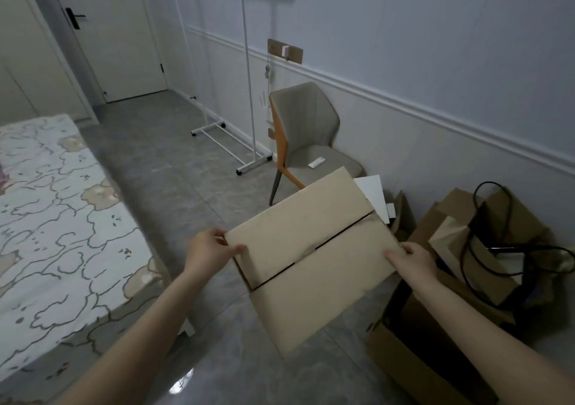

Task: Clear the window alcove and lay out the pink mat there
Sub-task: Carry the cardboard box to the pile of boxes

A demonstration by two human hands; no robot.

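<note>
**Clearing under way, mat not yet in sight**

Left hand (211, 249) and right hand (410, 260) each pinch an edge of a closed cardboard box (314, 258), held above the floor (193, 180). More boxes (441, 336) sit at four o'clock. No alcove or pink mat shows, so laying it out likely remains.
</note>
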